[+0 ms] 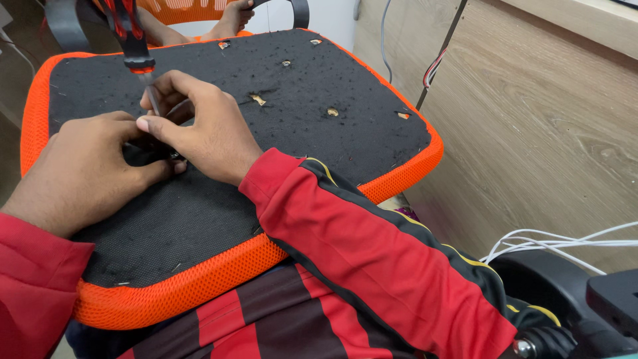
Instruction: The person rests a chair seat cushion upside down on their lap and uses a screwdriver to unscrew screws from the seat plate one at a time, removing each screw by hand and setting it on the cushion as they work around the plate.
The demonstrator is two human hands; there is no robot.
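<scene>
1. A screwdriver (136, 53) with a red and black handle stands nearly upright, its metal shaft pointing down into the black fabric underside of a seat cushion (199, 219). The tip is hidden between the two hands, left of the cushion's middle.
2. The right hand (199, 126) reaches across from the right. Its thumb and forefinger pinch the shaft low down, just under the handle; the other fingers curl loosely behind it.
3. The left hand (83, 173) lies flat-knuckled on the cushion, touching the right hand. Its fingers are pressed together and tucked under the right hand, so whether they hold anything cannot be told.
4. Both arms wear sleeves (372, 252) striped red and black with thin yellow lines.
5. The cushion lies upside down across the person's lap. Its black fabric is speckled with lint and edged all round by an orange mesh border (199, 279).
6. Several small holes (332, 112) are scattered across the far half of the black fabric, well apart from the hands.
7. Beyond the far edge, another person's bare foot (234, 14) rests near an orange chair part.
8. To the right stands a pale wood-grain panel (545, 133), with thin white cables (565, 240) running across its lower part.
9. A black object (598, 299), only partly in view, sits at the bottom right corner.
</scene>
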